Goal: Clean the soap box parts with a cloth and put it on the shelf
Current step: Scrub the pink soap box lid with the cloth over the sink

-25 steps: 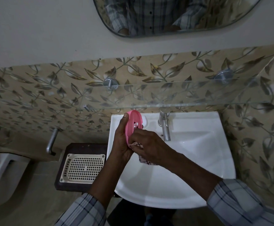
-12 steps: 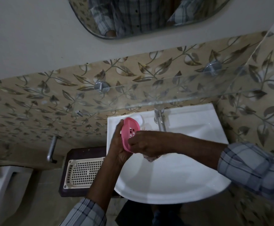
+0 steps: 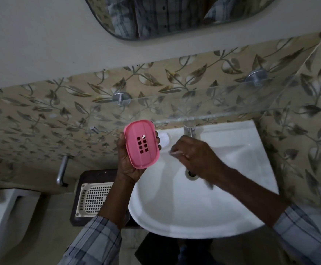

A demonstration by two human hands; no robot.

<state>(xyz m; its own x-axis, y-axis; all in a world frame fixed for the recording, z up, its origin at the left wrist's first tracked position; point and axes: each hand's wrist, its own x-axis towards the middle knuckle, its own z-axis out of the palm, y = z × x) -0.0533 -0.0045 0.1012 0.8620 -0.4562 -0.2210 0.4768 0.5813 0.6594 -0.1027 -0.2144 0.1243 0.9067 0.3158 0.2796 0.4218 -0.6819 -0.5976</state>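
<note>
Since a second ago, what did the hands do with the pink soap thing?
The right hand, gripping the cloth, came off the pink soap tray and moved right, over the sink. The left hand turned the tray so its holed face looks up at the camera. The left hand still holds the tray; the white basket stayed put.

Left hand (image 3: 127,163) raised, fingers gripping; right hand (image 3: 196,156) curled, knuckles up

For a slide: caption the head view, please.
Left hand holds pink soap tray at white sink; right hand grips cloth beside it.
</note>
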